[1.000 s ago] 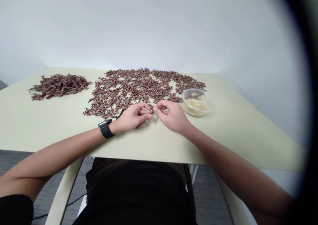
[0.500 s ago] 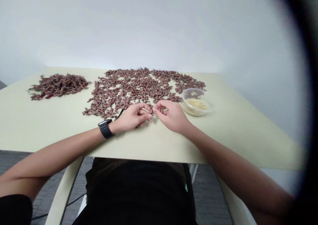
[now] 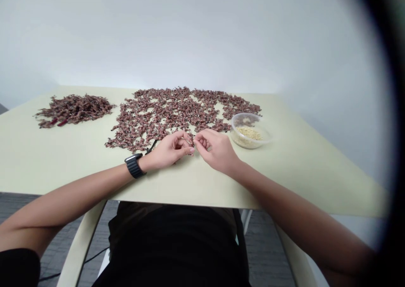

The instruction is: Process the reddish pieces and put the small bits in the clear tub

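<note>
My left hand (image 3: 173, 149), with a dark watch (image 3: 134, 165) on its wrist, is closed in a pinch on a small reddish-brown piece (image 3: 191, 143) that mostly hides behind the fingers. Fingertips of my right hand (image 3: 218, 150) meet the left ones at this piece, pinched together; whatever they hold is too small to make out. Just beyond both hands spreads a wide layer of similar small reddish-brown pieces (image 3: 167, 112). Right of my right hand stands a clear round plastic bowl (image 3: 238, 140) with small yellowish bits (image 3: 251, 133) inside.
A denser heap of the brownish pieces (image 3: 80, 109) lies at the table's left, with two dark red items (image 3: 62, 122) at its near edge. A thin black item (image 3: 152, 146) shows behind my left wrist. The pale table (image 3: 300, 160) reaches back to a white wall (image 3: 190, 33).
My right fingers have curled in slightly and moved a little left, closer to the left fingertips. The small piece between the hands shows less now. The bowl and heaps stay put.
</note>
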`<state>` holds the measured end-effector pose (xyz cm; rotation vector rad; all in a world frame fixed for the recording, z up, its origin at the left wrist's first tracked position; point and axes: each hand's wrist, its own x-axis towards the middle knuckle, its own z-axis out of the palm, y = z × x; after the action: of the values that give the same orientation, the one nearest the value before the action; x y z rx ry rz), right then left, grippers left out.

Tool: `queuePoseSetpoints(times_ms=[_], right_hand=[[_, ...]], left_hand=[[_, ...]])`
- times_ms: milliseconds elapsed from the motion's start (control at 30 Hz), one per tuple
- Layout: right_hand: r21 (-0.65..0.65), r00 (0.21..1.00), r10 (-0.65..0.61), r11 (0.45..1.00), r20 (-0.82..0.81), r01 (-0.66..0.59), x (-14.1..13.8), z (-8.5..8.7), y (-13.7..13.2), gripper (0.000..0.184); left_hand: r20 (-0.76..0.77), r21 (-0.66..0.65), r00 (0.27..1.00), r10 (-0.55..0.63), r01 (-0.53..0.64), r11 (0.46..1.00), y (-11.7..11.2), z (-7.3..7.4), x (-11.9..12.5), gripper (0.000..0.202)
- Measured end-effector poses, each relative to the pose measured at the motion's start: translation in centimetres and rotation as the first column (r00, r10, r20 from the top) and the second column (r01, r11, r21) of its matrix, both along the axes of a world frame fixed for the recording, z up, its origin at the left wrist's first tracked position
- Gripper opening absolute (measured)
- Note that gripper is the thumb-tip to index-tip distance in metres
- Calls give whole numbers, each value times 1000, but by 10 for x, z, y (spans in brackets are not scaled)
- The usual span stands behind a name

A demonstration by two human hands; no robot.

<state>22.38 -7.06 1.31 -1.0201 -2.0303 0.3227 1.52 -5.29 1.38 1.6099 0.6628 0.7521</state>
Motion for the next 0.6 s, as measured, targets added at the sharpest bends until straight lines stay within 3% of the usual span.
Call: queuePoseSetpoints(times_ms=[67,167,233,400,600], right_hand=[[-148,995,-24,989,-93,10,-2,1,-1,7],[-382,967,-50,923,-250,-51,-4,3,-1,10],[-457,949,-55,884,-309,-98,-4,4,0,12],[-488,944,-47,864,-326,-126,-5,5,0,11],[-373,968,-55,927,-244,-41,-6,5,-4,8]], left_hand=[[-8,28,1000,10,-10,1000,0,0,-1,33],[-23,58,1000,14,-13,998,0,-1,-2,32],[-31,74,999,13,-11,997,1,-2,-3,32],[-46,93,999,16,-11,996,1,-3,-4,32],[-55,62,998,5,-2,998,1,-2,-3,34]])
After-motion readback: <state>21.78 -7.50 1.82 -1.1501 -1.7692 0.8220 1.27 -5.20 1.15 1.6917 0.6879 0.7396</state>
